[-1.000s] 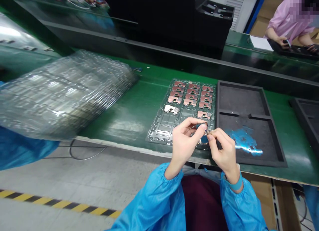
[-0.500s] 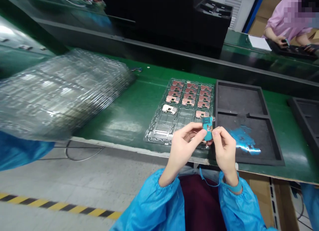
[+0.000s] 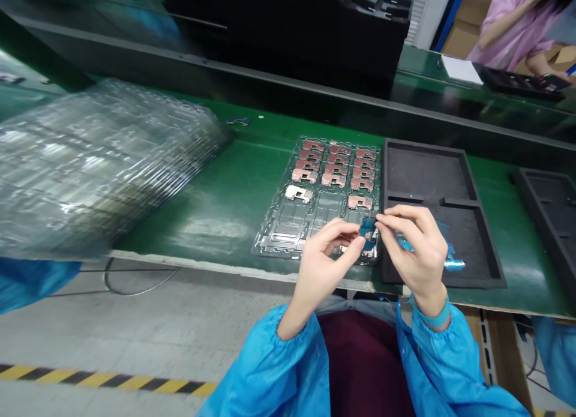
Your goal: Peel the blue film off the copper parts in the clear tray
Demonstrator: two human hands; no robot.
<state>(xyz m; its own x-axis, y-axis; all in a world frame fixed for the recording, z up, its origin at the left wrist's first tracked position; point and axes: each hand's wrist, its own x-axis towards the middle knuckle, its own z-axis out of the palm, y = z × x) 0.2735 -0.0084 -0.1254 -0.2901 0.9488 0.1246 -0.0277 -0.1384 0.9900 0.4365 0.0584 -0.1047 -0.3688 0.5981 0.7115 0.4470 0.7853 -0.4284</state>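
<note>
A green desk (image 3: 216, 204) crosses the room above a grey floor (image 3: 157, 333) marked with a yellow-and-black stripe (image 3: 108, 381). The person's left hand (image 3: 327, 255) pinches the left edge of a small blue board (image 3: 368, 228) between thumb and forefinger, the other fingers curled in behind. The right hand (image 3: 416, 243) has its thumb and forefinger pressed together at the board's upper right corner, its remaining fingers bent; just what part they nip there is too small to tell. The board is held over the near right corner of a clear tray (image 3: 288, 219), where copper-coloured boards (image 3: 333, 180) sit in three columns, with one paler board (image 3: 298, 193) below the left column. Right beside that tray lies a black tray (image 3: 427, 168) with shiny blue film (image 3: 454, 265) in its near compartment, partly behind the right hand. A stack of clear trays (image 3: 103, 165) stands at the left.
</note>
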